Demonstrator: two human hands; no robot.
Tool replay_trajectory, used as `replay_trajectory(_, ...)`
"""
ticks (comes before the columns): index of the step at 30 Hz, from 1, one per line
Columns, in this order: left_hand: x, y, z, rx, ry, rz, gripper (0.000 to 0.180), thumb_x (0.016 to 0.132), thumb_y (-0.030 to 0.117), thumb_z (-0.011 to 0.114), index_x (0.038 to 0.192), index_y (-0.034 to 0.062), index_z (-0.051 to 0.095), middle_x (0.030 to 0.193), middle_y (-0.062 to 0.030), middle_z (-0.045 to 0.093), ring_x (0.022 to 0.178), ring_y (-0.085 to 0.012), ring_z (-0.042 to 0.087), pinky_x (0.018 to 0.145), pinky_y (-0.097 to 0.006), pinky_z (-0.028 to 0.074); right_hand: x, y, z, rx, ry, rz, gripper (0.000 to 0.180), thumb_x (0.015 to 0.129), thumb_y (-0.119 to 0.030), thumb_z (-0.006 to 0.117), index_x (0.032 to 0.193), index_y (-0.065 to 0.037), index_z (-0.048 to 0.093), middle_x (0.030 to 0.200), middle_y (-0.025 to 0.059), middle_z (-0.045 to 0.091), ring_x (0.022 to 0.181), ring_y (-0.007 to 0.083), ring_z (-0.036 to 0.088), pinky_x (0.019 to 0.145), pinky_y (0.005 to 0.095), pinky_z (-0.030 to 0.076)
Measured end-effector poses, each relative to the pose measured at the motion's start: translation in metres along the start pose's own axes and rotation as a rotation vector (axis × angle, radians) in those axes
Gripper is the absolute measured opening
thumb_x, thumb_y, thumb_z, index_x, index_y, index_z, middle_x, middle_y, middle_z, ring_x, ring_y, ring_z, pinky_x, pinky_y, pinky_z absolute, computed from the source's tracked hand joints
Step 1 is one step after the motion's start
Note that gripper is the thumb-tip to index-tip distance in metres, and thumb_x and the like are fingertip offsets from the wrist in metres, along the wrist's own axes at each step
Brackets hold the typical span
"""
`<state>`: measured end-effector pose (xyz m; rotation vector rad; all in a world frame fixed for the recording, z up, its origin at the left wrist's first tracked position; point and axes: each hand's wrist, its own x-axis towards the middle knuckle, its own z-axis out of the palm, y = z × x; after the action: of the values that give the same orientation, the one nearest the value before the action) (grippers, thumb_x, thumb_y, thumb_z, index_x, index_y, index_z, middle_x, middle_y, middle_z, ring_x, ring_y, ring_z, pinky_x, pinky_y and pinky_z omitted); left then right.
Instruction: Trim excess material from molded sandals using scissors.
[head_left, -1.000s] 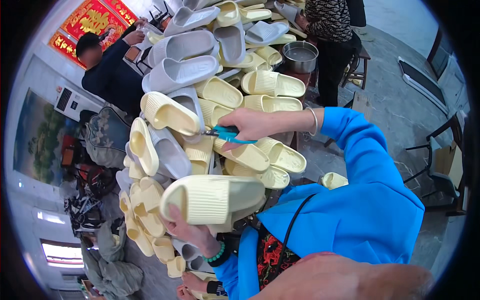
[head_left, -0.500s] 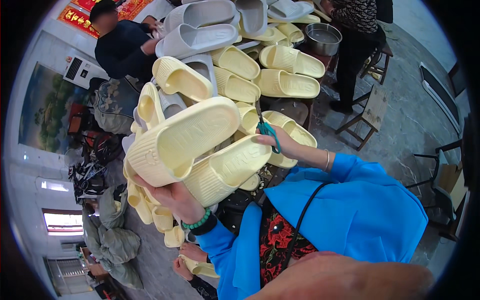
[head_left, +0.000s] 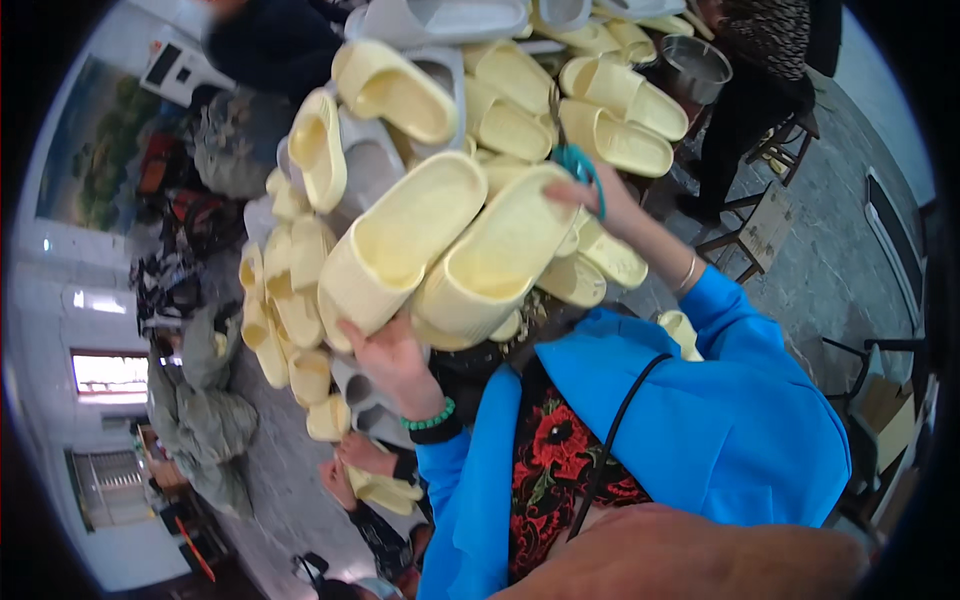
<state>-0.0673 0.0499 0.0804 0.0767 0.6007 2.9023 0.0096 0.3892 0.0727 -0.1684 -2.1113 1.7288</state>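
Note:
My left hand (head_left: 392,362), with a green bead bracelet at the wrist, grips a pair of pale yellow slippers from below. The left slipper (head_left: 400,238) and the right slipper (head_left: 497,255) lie side by side, openings facing me. My right hand (head_left: 612,205) touches the far end of the right slipper while it holds small teal-handled scissors (head_left: 578,163). Both of my sleeves are bright blue.
A big heap of yellow slippers (head_left: 612,118) and grey slippers (head_left: 440,18) lies behind the pair. A metal bowl (head_left: 696,66) stands at the back right. One person in dark clothes (head_left: 272,42) and another (head_left: 762,60) stand beyond. Someone's hands (head_left: 362,468) hold a slipper lower left.
The pair of slippers has come up closer to my face and fills more of the view. My right hand with the scissors has shifted to the tip of the right slipper.

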Motion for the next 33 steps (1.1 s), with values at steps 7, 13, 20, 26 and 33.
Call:
replay_trajectory(7,-0.048,-0.018,-0.045,0.023,0.284,-0.057,0.040,0.098,0.011,0.043,0.137,0.0002,0.039,0.141,-0.0167,0.044,0.130,-0.0313,0.043,0.110,-0.048,0.035,0.025,-0.001,-0.010,0.139,-0.104,0.139,0.034,0.083,-0.019,0.072,0.108,-0.001,0.058,0.099,0.0032,0.063,0.093,0.0118,0.061,0.083,0.0276,0.049)
replay_trajectory(13,-0.076,-0.037,-0.098,0.099,0.337,-0.181,0.044,0.094,0.001,0.046,0.138,0.0012,0.037,0.139,-0.0161,0.045,0.126,-0.0296,0.048,0.107,-0.044,0.041,0.042,0.015,0.004,0.131,-0.136,0.078,0.042,0.082,-0.025,0.074,0.113,0.000,0.059,0.101,0.0040,0.063,0.092,0.0107,0.060,0.083,0.0256,0.047)
replay_trajectory(20,-0.084,-0.043,-0.124,0.260,0.289,-0.272,0.047,0.093,-0.001,0.050,0.137,0.0027,0.038,0.136,-0.0142,0.048,0.123,-0.0277,0.050,0.103,-0.041,0.044,0.044,0.013,0.008,-0.026,-0.207,0.114,0.044,0.082,-0.027,0.074,0.114,0.000,0.060,0.101,0.0027,0.063,0.092,0.0089,0.058,0.083,0.0246,0.045)
replay_trajectory(26,-0.090,-0.030,-0.120,0.799,0.368,-0.132,0.050,0.089,0.004,0.062,0.132,-0.0019,0.038,0.126,-0.0158,0.051,0.113,-0.0223,0.053,0.097,-0.035,0.044,0.036,0.017,0.013,0.066,-0.157,0.117,0.048,0.078,-0.036,0.078,0.105,0.001,0.063,0.091,0.0027,0.062,0.086,0.0100,0.059,0.079,0.0245,0.046)
replay_trajectory(33,-0.101,-0.028,-0.104,1.524,0.394,0.357,0.046,0.084,0.005,0.067,0.124,-0.0041,0.044,0.110,-0.0121,0.053,0.098,-0.0195,0.053,0.088,-0.031,0.044,0.020,0.045,0.004,0.309,-0.155,0.303,0.051,0.100,-0.038,0.037,0.124,0.006,0.047,0.119,0.0191,0.062,0.111,0.0250,0.062,0.095,0.0310,0.046)
